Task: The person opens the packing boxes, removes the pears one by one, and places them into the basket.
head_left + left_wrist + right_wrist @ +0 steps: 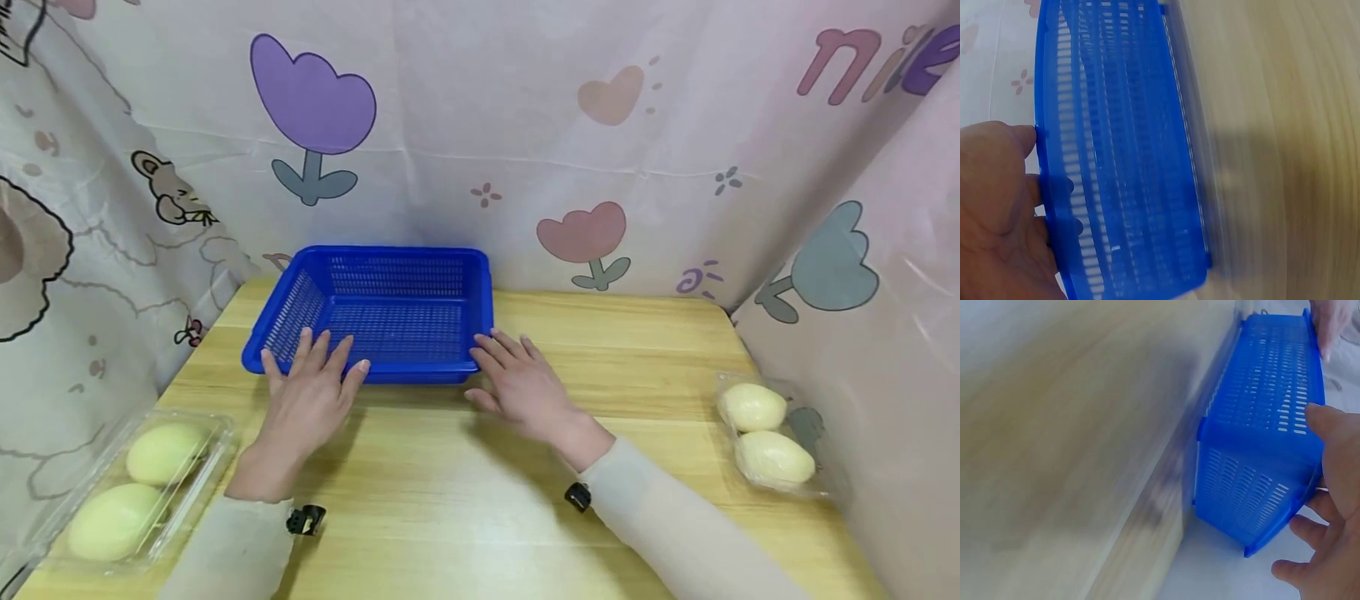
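Note:
A blue slotted plastic basket (397,333) stands at the back of the wooden table, its long side toward me. My left hand (310,400) lies over its front rim near the left corner, fingers spread and fairly straight. In the left wrist view, the thumb and fingertips of that hand (997,206) are right at the rim. At the front right corner, my right hand (525,383) rests its fingertips against the rim. The right wrist view has this hand (1338,494) beside the basket wall (1254,450), fingers loosely extended.
On the left, a clear plastic box (217,442) holds two pale yellow-green rounded fruits (116,521). At the right edge, two pale yellow rounded fruits (776,458) lie in clear packaging. Patterned curtains (450,125) enclose the table (450,500) at the back and sides.

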The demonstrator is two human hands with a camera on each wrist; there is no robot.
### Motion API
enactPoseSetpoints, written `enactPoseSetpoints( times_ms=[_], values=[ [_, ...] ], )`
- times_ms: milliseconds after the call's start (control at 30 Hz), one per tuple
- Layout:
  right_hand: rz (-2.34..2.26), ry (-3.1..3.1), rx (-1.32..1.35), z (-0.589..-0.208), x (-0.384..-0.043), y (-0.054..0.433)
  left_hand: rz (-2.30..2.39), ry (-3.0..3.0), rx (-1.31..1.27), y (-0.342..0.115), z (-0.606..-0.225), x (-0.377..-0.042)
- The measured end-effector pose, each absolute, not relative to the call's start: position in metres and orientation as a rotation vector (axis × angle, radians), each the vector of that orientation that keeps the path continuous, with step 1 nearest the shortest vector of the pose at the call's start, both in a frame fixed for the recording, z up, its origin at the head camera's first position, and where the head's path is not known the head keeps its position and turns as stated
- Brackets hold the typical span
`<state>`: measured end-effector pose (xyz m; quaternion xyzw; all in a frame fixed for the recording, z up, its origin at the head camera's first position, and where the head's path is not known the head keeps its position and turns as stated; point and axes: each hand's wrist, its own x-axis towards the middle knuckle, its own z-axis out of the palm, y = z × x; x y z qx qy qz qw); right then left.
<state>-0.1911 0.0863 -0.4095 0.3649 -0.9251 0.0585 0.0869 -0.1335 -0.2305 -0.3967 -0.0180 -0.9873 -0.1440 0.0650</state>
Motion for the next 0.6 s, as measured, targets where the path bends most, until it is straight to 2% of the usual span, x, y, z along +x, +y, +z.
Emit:
enactPoseSetpoints(
  times_ms=[600],
  values=[
    [0.350, -2.744, 0.829, -0.415, -0.182, 0.169, -0.425, -2.955, -0.253, -0.197, -0.404, -0.139]
  ],
)
